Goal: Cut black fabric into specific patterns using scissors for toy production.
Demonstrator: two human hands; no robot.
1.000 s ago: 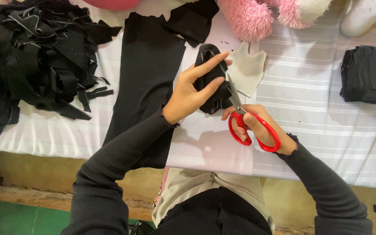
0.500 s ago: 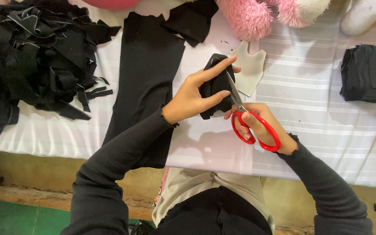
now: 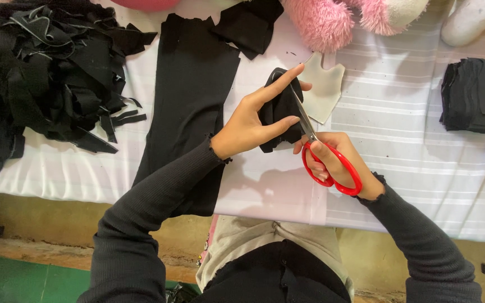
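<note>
My left hand (image 3: 254, 120) pinches a small piece of black fabric (image 3: 279, 109) above the white striped table cover (image 3: 422, 168). My right hand (image 3: 338, 160) grips red-handled scissors (image 3: 324, 154), whose blades run up along the right edge of that black piece. Just behind the blades lies a pale cut-out pattern piece (image 3: 324, 87) shaped like a small garment.
A long strip of black fabric (image 3: 189, 101) lies left of my hands. A heap of black scraps (image 3: 40, 73) fills the far left. A neat stack of cut black pieces (image 3: 475, 95) sits at the right. Pink plush (image 3: 324, 22) and a white object (image 3: 472, 19) lie at the back.
The black piece has turned slightly in my left hand and my index finger has stretched out over it. The scissors have stayed along its right edge.
</note>
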